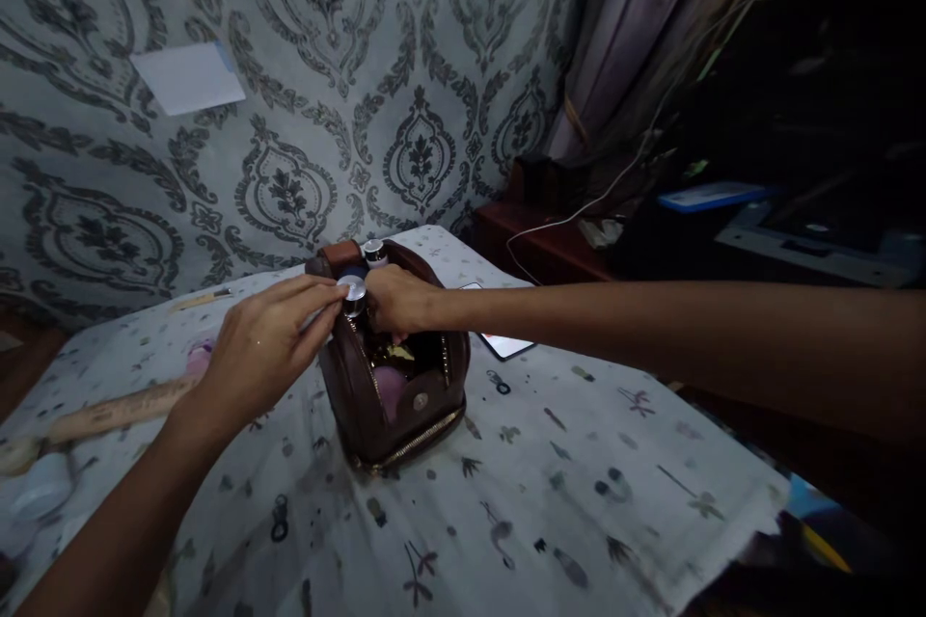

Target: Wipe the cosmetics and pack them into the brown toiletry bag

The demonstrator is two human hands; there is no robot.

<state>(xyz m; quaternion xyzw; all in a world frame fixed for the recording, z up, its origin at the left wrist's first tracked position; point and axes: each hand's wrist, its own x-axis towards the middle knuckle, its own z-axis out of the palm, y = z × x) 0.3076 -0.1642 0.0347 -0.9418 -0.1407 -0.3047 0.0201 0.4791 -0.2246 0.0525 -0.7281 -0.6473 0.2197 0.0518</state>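
A dark brown bag [394, 424] with gold zippers stands unzipped on the table. My left hand [267, 337] is at the bag's left rim, its fingers closed on a silver-capped bottle [353, 295] at the opening. Reaching in from the right, my right hand [400, 299] is inside the top of the bag; its fingertips are hidden, and what they hold cannot be made out. Behind the hands a second silver cap [374, 253] sticks up near the brown strap [340, 256]. Something pink [392, 388] and something gold show inside the bag.
A phone [508, 345] lies right of the bag, partly under my right forearm. On the left are a wooden rolling pin [120, 408], a brush [201, 300] and a white container [43, 485]. Patterned wallpaper rises behind the cloth-covered table [521, 501]. A white cable [593, 202] hangs at the right.
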